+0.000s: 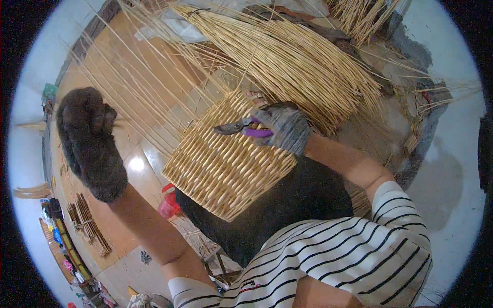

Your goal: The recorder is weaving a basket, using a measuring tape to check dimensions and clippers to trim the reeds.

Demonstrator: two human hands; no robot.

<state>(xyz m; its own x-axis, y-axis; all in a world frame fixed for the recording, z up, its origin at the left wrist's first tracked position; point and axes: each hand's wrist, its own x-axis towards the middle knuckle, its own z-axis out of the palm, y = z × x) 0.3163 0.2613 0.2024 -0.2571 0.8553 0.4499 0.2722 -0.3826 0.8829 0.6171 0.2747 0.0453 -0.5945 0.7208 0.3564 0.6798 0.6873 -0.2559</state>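
Observation:
A woven pale wicker panel (221,174) lies tilted on my dark-clad lap, long unwoven strands fanning from its far edge to the upper left. My right hand (281,131), in a grey knit glove, grips pruning shears (233,127) with purple handles, the blades over the weave. My left hand (92,138), in a dark glove, is raised at the left, away from the panel, with fingers curled; whatever it may hold is hidden.
A large bundle of pale rods (303,61) lies beyond the panel, more rods at upper right. Short dark sticks (90,226) lie bundled on the floor at left. A red object (169,205) is beside my lap. Assorted items line the lower-left wall; another wall is at right.

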